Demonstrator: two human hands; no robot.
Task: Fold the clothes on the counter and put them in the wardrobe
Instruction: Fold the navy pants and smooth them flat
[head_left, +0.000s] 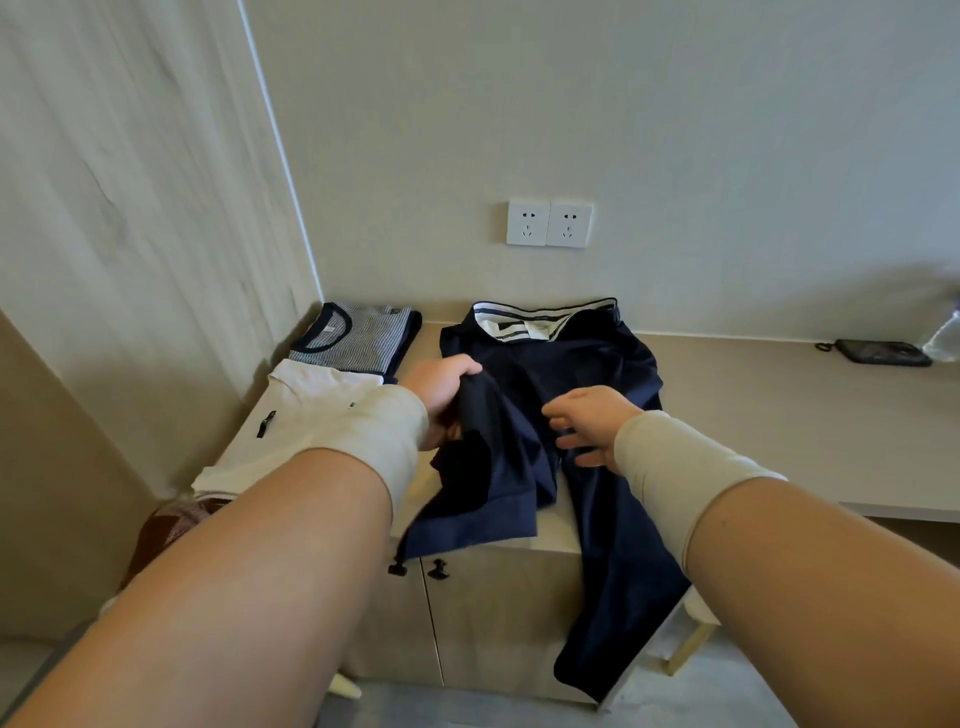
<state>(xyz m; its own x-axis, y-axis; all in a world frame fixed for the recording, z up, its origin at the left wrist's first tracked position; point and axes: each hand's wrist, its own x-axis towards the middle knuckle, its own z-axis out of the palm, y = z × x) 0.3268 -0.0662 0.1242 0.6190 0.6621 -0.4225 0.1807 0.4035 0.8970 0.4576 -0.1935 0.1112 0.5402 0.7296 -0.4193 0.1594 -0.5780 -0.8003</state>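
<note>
Folding navy trousers (566, 374) on the table (753, 374).
Left hand (441, 400) gripping a bunched leg at 9 o'clock, right hand (587, 423) open, fingers spread above; best to align leg seams before creasing.

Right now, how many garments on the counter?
3. Striped top folded at the back left corner; white shirt folded in front of it; navy trousers spread mid-counter, one leg hanging off the front. More could be hidden under the arms.

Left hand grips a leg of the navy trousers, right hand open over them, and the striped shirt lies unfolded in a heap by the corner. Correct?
Not quite. The head view shows the striped shirt folded flat, not heaped. The left hand does grip the navy trousers, with the right hand open over them.
</note>
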